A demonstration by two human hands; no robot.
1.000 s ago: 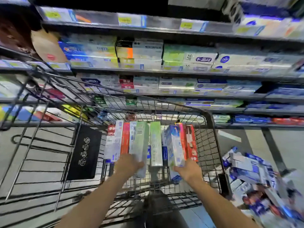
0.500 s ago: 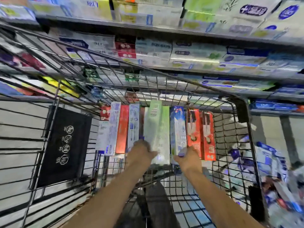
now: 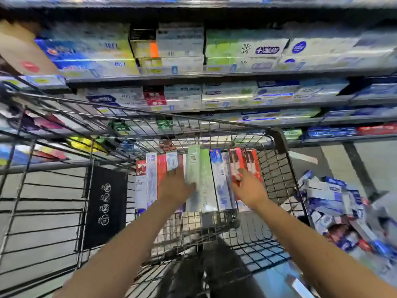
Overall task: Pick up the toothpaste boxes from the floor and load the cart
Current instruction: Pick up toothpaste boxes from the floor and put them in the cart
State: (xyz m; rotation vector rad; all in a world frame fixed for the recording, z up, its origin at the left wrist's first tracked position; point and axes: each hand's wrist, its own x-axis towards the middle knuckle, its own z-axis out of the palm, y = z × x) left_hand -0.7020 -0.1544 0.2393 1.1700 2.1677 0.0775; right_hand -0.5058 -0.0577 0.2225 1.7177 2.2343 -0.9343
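A wire shopping cart point(image 3: 277, 179) stands in front of me, and a row of toothpaste boxes lies side by side at its far end. My left hand point(image 3: 176, 186) rests flat on the boxes left of the pale green box point(image 3: 198, 179), its thumb against that box. My right hand point(image 3: 247, 188) lies with spread fingers on the red boxes point(image 3: 247, 162) at the right end of the row. A blue and white box point(image 3: 219, 179) lies between the two hands. More toothpaste boxes point(image 3: 335, 203) lie in a heap on the floor to the right of the cart.
Store shelves point(image 3: 214, 74) full of toothpaste boxes rise right behind the cart. A black flap with white icons point(image 3: 105, 203) hangs on the cart's left side. Grey floor point(image 3: 343, 160) shows right of the cart, beyond the heap.
Both hands have moved forward from the near ends of the boxes onto their tops. The row now lies closer together. The view has tilted up and down.
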